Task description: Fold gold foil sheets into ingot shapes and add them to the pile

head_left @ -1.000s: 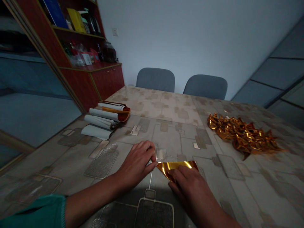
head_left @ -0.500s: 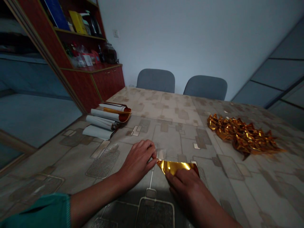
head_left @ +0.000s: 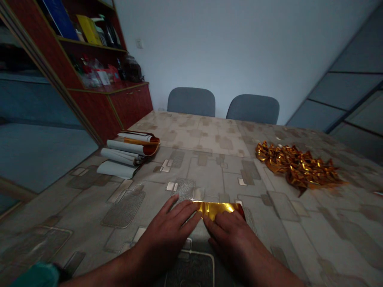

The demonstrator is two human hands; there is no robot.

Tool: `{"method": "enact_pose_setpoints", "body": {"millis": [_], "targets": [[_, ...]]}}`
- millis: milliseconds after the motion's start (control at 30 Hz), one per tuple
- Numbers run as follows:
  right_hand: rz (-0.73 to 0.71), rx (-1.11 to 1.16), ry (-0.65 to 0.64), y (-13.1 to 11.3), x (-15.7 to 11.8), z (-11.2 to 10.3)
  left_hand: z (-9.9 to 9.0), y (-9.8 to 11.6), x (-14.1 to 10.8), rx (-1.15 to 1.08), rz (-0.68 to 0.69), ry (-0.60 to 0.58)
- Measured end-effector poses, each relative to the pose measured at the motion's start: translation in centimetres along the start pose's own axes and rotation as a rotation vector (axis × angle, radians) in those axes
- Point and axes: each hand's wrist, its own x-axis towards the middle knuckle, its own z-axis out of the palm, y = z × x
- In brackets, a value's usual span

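A folded strip of shiny gold foil paper point(head_left: 216, 208) lies flat on the table near me. Its left end is under the fingertips of my left hand point(head_left: 172, 227), whose fingers are stretched out and apart. On the front edge and right part of the strip rest the bent fingers of my right hand point(head_left: 231, 233), pressed together and holding the paper down. My two hands nearly meet at the strip's middle, and they hide its front part.
The patterned tablecloth point(head_left: 206, 159) covers the table. Folded gold pieces point(head_left: 299, 165) are heaped at the right. Rolled and folded sheets with pale backs point(head_left: 127, 155) lie at the left. Two grey chairs point(head_left: 191, 101) stand behind the table, and a red cabinet point(head_left: 131, 105) stands at the far left.
My left hand has let go of its pinch on the paper's left corner and spread its fingers over that end. The left corner, pointed before, now lies folded in. The view has shifted slightly.
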Motion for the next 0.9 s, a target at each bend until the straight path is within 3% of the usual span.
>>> {"method": "enact_pose_setpoints", "body": {"millis": [100, 333, 900], "targets": [[0.032, 0.063, -0.093, 0.1, -0.2, 0.3, -0.3, -0.2, 0.1, 0.019, 0.0, -0.005], [0.051, 0.054, -0.113, 0.2, -0.4, 1.6, -1.2, -0.1, 0.3, 0.059, 0.017, -0.039], [0.096, 0.288, -0.277, 0.0, 0.0, -2.9, -0.7, -0.1, 0.5, 0.083, 0.104, -0.034]]}}
